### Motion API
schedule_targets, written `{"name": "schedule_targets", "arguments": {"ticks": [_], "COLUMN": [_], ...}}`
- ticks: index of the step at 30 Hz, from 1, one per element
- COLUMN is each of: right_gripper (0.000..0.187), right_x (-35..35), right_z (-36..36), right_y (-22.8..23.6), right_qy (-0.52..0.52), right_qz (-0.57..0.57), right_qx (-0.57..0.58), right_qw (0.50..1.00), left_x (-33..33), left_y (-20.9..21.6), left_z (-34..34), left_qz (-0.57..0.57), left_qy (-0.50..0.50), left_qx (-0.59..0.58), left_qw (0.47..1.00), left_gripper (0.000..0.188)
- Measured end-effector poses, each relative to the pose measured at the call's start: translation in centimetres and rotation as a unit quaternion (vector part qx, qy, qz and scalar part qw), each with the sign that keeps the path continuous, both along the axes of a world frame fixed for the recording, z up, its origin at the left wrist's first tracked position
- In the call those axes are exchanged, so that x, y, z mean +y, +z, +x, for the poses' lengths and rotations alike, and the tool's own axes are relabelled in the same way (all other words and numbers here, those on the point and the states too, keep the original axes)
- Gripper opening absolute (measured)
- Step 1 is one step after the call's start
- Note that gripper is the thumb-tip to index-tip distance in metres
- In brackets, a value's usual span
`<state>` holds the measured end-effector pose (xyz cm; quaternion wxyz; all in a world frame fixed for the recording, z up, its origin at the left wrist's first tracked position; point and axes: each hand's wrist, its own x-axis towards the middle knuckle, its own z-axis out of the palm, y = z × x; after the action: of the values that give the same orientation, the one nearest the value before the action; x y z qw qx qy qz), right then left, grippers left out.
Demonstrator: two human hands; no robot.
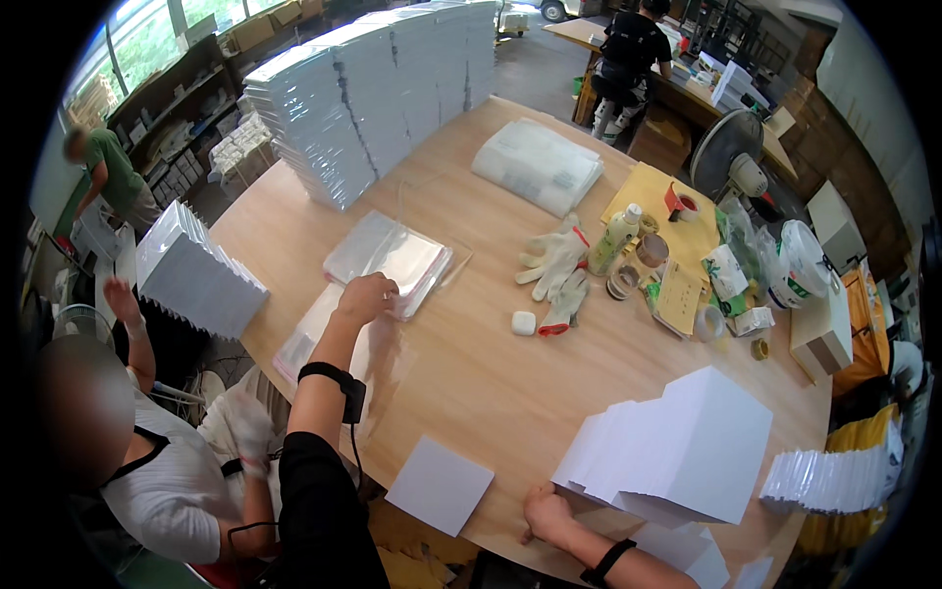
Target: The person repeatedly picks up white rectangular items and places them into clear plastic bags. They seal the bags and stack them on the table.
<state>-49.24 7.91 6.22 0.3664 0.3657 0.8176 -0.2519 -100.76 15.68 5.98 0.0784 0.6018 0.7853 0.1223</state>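
Workshop interior, windows at the upper left, wooden tabletop [461,378] with a curved outline. Left hand [368,297] rests over a pile of clear plastic sleeves [420,263] near the left edge of the tabletop; fingers bent down at the pile's near side. Whether they pinch a sleeve cannot be told: the back of the hand covers the tips. More clear film [312,339] lies between this pile and the left edge.

Right hand [548,512] is at the near edge, just beside the lower left corner of a leaning stack of white sheets [677,442]. Its fingers are curled and partly hidden; cannot tell if they are clamped on anything. Single white card [440,486] lies flat at the near edge, between the two forearms.

Far edge: tall film-wrapped stack [392,98], folded plastic bundle [538,165] to its right. Towards the right edge: pale work gloves [549,260], an upright bottle [615,239], a white bucket [797,270]. Small white block [524,323] sits just beside the gloves. Co-worker in a white top [177,481] is by the left edge.
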Motion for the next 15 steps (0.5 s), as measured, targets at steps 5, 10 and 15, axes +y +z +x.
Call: {"name": "schedule_targets", "arguments": {"ticks": [5,10,15], "right_gripper": [0.089,0.089,0.087], "right_x": [-0.5,-0.8,-0.9], "right_z": [1.2,0.8,0.8], "right_y": [-1.5,-1.6,-1.8], "right_qy": [0.025,0.039,0.027], "right_qz": [0.031,0.036,0.037], "right_qx": [0.054,0.038,0.037], "right_qw": [0.998,0.998,0.998], "left_x": [1.0,0.9,0.6], "left_y": [0.9,-1.0,-1.7], "left_z": [1.7,-0.2,-1.2], "left_qz": [-0.036,0.001,0.060], "left_qy": [0.017,0.091,0.164], "left_qx": [0.072,0.026,-0.085], "left_qw": [0.997,0.996,0.981], "left_gripper": [0.018,0.018,0.025]}}
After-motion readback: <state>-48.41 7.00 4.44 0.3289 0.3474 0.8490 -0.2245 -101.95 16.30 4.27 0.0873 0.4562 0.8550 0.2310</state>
